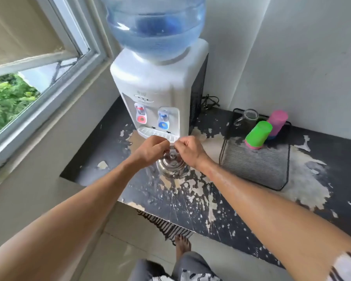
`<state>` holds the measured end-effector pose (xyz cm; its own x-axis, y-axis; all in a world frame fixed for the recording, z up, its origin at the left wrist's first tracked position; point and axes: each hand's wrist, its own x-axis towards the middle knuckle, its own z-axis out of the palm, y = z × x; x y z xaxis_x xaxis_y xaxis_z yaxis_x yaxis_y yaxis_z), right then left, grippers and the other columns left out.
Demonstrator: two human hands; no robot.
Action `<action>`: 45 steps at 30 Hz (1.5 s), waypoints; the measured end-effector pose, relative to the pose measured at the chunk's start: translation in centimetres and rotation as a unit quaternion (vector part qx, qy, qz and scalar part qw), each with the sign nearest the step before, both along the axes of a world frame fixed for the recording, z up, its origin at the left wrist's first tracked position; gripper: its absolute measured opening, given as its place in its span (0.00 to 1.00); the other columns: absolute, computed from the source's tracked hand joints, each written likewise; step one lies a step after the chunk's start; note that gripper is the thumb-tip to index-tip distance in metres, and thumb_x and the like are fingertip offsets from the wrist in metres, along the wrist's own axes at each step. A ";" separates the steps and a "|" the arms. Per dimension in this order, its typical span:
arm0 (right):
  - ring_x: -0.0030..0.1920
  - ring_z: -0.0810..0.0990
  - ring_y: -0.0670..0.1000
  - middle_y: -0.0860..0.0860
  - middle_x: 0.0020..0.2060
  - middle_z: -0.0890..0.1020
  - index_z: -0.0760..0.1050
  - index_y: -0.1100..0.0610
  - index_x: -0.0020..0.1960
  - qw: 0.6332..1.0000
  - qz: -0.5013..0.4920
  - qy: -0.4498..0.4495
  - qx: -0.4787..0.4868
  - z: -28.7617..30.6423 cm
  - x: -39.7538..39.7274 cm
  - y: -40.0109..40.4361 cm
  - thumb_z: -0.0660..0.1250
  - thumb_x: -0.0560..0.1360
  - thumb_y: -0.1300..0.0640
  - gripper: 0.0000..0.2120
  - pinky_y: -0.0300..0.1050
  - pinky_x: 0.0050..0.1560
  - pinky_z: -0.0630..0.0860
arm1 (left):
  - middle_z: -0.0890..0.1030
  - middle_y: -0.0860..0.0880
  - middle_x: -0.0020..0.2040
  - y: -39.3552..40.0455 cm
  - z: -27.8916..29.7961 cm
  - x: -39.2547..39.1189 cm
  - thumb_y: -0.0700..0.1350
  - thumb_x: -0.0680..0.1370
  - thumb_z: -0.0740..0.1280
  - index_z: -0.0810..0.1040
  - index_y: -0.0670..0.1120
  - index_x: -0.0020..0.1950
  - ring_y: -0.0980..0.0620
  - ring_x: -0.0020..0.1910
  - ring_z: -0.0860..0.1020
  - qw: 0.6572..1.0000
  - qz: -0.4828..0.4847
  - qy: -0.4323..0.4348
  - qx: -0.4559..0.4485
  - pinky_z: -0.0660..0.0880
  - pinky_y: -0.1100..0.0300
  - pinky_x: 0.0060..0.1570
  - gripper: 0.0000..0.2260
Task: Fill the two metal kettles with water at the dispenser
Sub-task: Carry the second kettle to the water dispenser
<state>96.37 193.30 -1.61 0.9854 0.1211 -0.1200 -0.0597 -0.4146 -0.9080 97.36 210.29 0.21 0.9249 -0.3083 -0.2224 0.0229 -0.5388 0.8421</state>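
Frame centre: metal kettle on the worn black counter, just in front of the dispenser drip tray. Left hand and right hand both closed around its raised handle, lid on.

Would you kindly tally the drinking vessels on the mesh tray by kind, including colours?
Green plastic cup: 1
Pink plastic cup: 1
Clear glass mug: 1
Total on the mesh tray: 3
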 end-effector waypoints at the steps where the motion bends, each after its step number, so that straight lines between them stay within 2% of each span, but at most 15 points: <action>1: 0.26 0.64 0.45 0.46 0.23 0.68 0.67 0.53 0.27 1.000 -0.011 0.010 0.000 -0.6 0.9 0.6 0.65 0.78 0.56 0.21 0.43 0.29 0.62 | 0.73 0.45 0.31 0.6 -0.6 1.1 0.50 0.74 0.60 0.73 0.43 0.32 0.49 0.33 0.69 1.000 -0.005 0.008 0.001 0.67 0.54 0.37 0.15; 5: 0.29 0.68 0.49 0.52 0.26 0.72 0.70 0.58 0.29 0.998 -0.034 0.045 -0.006 -2.0 2.7 2.3 0.65 0.77 0.54 0.18 0.45 0.31 0.64 | 0.73 0.45 0.31 2.3 -2.0 3.8 0.55 0.72 0.60 0.74 0.38 0.33 0.50 0.33 0.69 0.999 -0.038 0.025 0.007 0.66 0.54 0.37 0.20; 8: 0.30 0.68 0.50 0.54 0.26 0.71 0.71 0.64 0.29 0.996 -0.055 0.065 -0.009 -3.2 3.4 3.8 0.64 0.75 0.54 0.19 0.46 0.33 0.65 | 0.71 0.46 0.31 3.6 -3.1 5.7 0.50 0.73 0.60 0.71 0.43 0.31 0.50 0.33 0.67 0.996 -0.065 0.050 0.021 0.65 0.55 0.36 0.15; 12: 0.30 0.68 0.49 0.53 0.27 0.72 0.72 0.56 0.29 0.992 -0.096 0.085 -0.013 -4.3 3.7 5.7 0.64 0.75 0.53 0.16 0.46 0.33 0.66 | 0.72 0.50 0.28 5.1 -4.2 7.3 0.49 0.74 0.60 0.72 0.46 0.30 0.54 0.29 0.67 0.990 -0.114 0.076 0.019 0.66 0.57 0.33 0.14; 14: 0.30 0.70 0.50 0.56 0.27 0.74 0.72 0.57 0.30 0.989 -0.111 0.093 -0.016 -4.8 3.7 6.7 0.62 0.74 0.50 0.16 0.49 0.33 0.70 | 0.72 0.53 0.27 6.0 -5.0 8.1 0.49 0.74 0.60 0.72 0.47 0.29 0.53 0.30 0.68 0.988 -0.129 0.085 0.018 0.66 0.56 0.35 0.14; 17: 0.33 0.77 0.50 0.64 0.35 0.82 0.76 0.63 0.35 0.984 -0.136 0.110 -0.020 -5.3 3.3 7.9 0.63 0.76 0.49 0.19 0.55 0.39 0.80 | 0.75 0.48 0.30 7.2 -6.2 8.9 0.52 0.73 0.61 0.75 0.42 0.31 0.50 0.34 0.72 0.984 -0.149 0.098 0.013 0.69 0.53 0.39 0.17; 19: 0.34 0.78 0.49 0.61 0.35 0.83 0.77 0.63 0.35 0.981 -0.159 0.110 -0.029 -5.4 3.1 8.3 0.64 0.77 0.51 0.18 0.56 0.40 0.80 | 0.77 0.47 0.31 7.4 -6.6 9.1 0.52 0.73 0.61 0.77 0.44 0.32 0.49 0.35 0.73 0.982 -0.157 0.101 0.010 0.71 0.52 0.41 0.15; 21: 0.34 0.77 0.46 0.53 0.32 0.81 0.76 0.54 0.32 0.979 -0.170 0.109 -0.033 -5.3 3.1 8.4 0.65 0.78 0.53 0.16 0.49 0.35 0.75 | 0.77 0.49 0.31 7.5 -6.7 9.2 0.51 0.73 0.62 0.78 0.49 0.31 0.50 0.35 0.73 0.981 -0.163 0.104 0.010 0.70 0.53 0.42 0.13; 23: 0.35 0.76 0.43 0.46 0.33 0.78 0.74 0.47 0.31 0.980 -0.168 0.103 -0.043 -4.8 2.8 8.2 0.66 0.79 0.56 0.18 0.42 0.38 0.71 | 0.82 0.49 0.34 7.5 -6.8 9.1 0.51 0.74 0.63 0.81 0.48 0.34 0.48 0.37 0.77 0.979 -0.171 0.108 0.015 0.74 0.52 0.44 0.13; 25: 0.36 0.76 0.43 0.47 0.34 0.79 0.76 0.49 0.32 0.981 -0.152 0.107 -0.053 -4.7 2.1 7.6 0.66 0.79 0.58 0.17 0.40 0.39 0.71 | 0.86 0.48 0.39 7.3 -6.9 9.0 0.52 0.77 0.67 0.86 0.47 0.39 0.47 0.42 0.83 0.976 -0.186 0.114 0.017 0.79 0.50 0.49 0.13; 28: 0.38 0.80 0.52 0.54 0.38 0.84 0.82 0.56 0.39 0.983 -0.106 0.135 -0.060 -4.4 1.0 6.6 0.67 0.80 0.56 0.12 0.49 0.43 0.77 | 0.85 0.53 0.41 7.2 -6.8 8.3 0.51 0.81 0.72 0.84 0.50 0.41 0.59 0.40 0.82 0.969 -0.217 0.118 0.024 0.74 0.61 0.42 0.10; 30: 0.45 0.82 0.56 0.53 0.43 0.85 0.85 0.54 0.42 0.981 -0.083 0.152 -0.088 -4.3 0.6 6.1 0.69 0.79 0.53 0.10 0.54 0.49 0.79 | 0.83 0.53 0.45 7.6 -7.0 7.7 0.50 0.79 0.74 0.84 0.51 0.40 0.60 0.44 0.79 0.968 -0.222 0.109 0.037 0.70 0.64 0.43 0.08; 34: 0.52 0.79 0.48 0.44 0.48 0.82 0.86 0.47 0.44 0.979 -0.034 0.153 -0.129 -4.9 0.3 5.9 0.73 0.75 0.53 0.03 0.53 0.57 0.77 | 0.81 0.55 0.52 8.1 -7.9 7.2 0.51 0.73 0.79 0.87 0.48 0.43 0.60 0.50 0.78 0.969 -0.228 0.045 0.080 0.72 0.62 0.48 0.08; 41: 0.58 0.72 0.50 0.43 0.48 0.80 0.86 0.49 0.45 0.971 0.016 0.090 -0.221 -6.9 -0.5 6.3 0.78 0.71 0.53 0.03 0.55 0.60 0.71 | 0.80 0.46 0.60 7.9 -9.3 5.4 0.49 0.66 0.84 0.81 0.45 0.58 0.48 0.57 0.72 0.953 -0.239 -0.115 0.149 0.75 0.51 0.57 0.24; 45: 0.55 0.73 0.49 0.46 0.49 0.82 0.86 0.54 0.47 0.975 -0.041 0.042 -0.215 -7.2 -0.1 6.6 0.79 0.70 0.54 0.08 0.52 0.59 0.72 | 0.75 0.45 0.63 8.0 -9.7 5.3 0.53 0.63 0.84 0.74 0.46 0.68 0.49 0.56 0.67 0.953 -0.214 -0.127 0.170 0.75 0.48 0.59 0.37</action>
